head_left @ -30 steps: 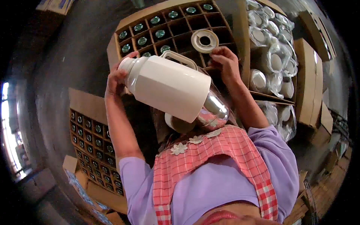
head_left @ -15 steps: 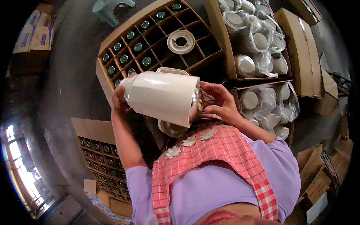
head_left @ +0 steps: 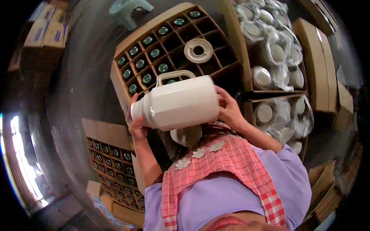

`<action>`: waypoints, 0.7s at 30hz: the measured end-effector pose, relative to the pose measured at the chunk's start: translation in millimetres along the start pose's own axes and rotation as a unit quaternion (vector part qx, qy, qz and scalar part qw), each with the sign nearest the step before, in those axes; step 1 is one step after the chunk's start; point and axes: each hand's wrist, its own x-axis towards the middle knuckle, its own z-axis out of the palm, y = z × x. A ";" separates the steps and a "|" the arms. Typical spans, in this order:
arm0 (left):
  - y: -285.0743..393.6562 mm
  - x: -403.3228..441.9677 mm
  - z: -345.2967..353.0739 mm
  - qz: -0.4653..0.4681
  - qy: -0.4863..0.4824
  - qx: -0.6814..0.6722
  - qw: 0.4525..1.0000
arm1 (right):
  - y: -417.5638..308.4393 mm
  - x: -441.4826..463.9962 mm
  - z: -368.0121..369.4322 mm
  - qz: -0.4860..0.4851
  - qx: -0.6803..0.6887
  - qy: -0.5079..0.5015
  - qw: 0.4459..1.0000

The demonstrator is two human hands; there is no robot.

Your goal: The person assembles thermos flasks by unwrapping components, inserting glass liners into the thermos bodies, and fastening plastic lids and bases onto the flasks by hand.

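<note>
A cream jug-shaped flask body [head_left: 181, 104] lies sideways in front of my chest, its handle toward the divided carton. My left hand [head_left: 137, 122] is wrapped round its narrow neck end. At the wide end my right hand [head_left: 228, 107] presses with its fingers against the base; the palm side is partly hidden. No silvery liner shows now. A round cream ring [head_left: 198, 51] with a central hole rests on the dividers of the carton [head_left: 181, 36]. Below the flask sits another pale round piece [head_left: 186, 135], partly covered.
Silvery-green bottle tops [head_left: 154, 53] fill several carton cells. Cartons of plastic-wrapped white pieces [head_left: 276, 53] stand at the right, beside a closed box [head_left: 317, 65]. Another divided carton [head_left: 108, 133] is at lower left. A pale green stool [head_left: 129, 11] stands at the top.
The silvery liner at my right side went into the flask's wide end and is now out of sight. My right hand moved from near the ring to the flask's base.
</note>
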 end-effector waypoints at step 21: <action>69.6 -20.8 83.3 0.356 -0.061 0.375 0.854 | 41.6 73.3 -60.7 -0.030 0.208 -0.119 0.970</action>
